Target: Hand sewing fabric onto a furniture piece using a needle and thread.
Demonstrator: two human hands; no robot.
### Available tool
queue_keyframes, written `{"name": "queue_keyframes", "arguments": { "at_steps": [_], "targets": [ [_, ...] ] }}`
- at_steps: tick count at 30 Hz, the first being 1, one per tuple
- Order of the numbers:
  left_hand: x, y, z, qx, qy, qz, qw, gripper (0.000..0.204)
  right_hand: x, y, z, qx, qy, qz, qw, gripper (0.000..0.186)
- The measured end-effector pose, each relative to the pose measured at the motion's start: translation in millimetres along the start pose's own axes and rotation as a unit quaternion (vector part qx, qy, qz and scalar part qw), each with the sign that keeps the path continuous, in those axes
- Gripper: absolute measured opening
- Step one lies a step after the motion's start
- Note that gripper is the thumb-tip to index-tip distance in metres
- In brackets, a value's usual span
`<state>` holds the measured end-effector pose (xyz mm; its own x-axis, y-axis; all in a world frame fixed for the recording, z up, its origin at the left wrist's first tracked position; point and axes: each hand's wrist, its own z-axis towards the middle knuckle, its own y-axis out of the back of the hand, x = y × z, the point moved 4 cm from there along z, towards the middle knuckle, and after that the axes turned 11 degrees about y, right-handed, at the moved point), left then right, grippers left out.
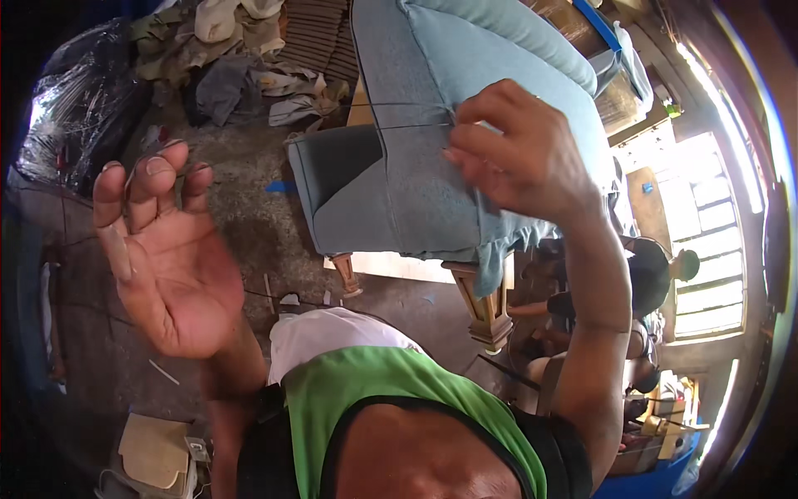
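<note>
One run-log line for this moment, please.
left hand: raised, open, empty; right hand: fingers curled, grip unclear; blue upholstered chair: behind right hand; thin dark cord: toward right hand

You see matt cloth on the pale-blue padded seat (432, 191), wood in its brown tapered leg (489, 316), and shiny, wrinkly plastic around the big dark bundle (87, 108).

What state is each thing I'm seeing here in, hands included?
Left hand: raised, open, palm showing
Right hand: fingers curled by the sofa; whether it grips anything is unclear
Blue sofa: covered in fabric
Loose fabric edge: gathered, hanging down
Wooden leg: bare, not covered
Cloths: crumpled, heaped
Plastic wrap: creased, shiny
Window: bright with light
</note>
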<state>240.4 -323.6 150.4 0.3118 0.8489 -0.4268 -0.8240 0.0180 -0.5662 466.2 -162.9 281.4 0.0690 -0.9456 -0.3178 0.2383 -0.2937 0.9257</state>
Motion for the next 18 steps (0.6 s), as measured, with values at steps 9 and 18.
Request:
{"name": "queue_keyframes", "arguments": {
  "at_steps": [9, 18],
  "targets": [
    [1, -46, -3, -0.003, -0.012, 0.027, 1.000, 0.059, 18, 1, -16, -0.151, -0.005, 0.157, 0.976, 0.009],
    [80, -170, -9, 0.208, -0.015, 0.505, 0.837, 0.054, 131, 124, -193, -0.505, -0.167, 0.419, 0.735, 0.014]
  ]
}}
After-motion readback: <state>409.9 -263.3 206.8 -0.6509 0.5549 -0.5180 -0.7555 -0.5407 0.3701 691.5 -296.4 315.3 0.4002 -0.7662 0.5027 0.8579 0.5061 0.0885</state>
